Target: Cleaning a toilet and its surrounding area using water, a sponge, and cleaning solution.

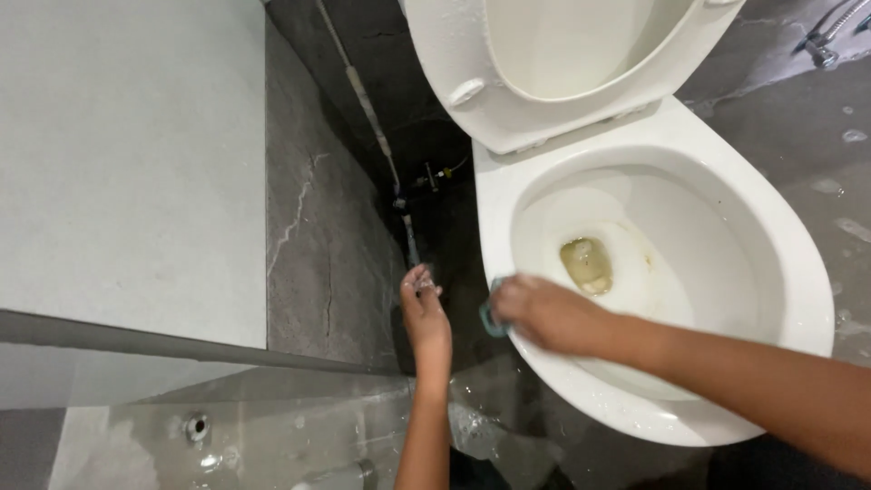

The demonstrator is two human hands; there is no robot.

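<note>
Pressing down on the near left rim of the toilet, the right hand has its fingers curled over a small teal sponge, of which only an edge shows past the knuckles. The sponge sits right on the rim, at the outer edge of the bowl, under the hand. The right forearm crosses in from the lower right, over the front of the bowl.

The left hand hangs just beside the toilet, in the dark gap between the bowl and the grey wall. Its fingers are drawn together and point up, with a bit of white foam on the tips; whether they pinch anything cannot be told. It touches neither the toilet nor the wall, as far as can be seen.

The seat and lid are raised, leaning back at the top of the view. Yellowish water lies at the bottom of the bowl. A thin hose runs down the wall to a valve behind the bowl. The floor below is wet and grey, with a small round drain at lower left.
</note>
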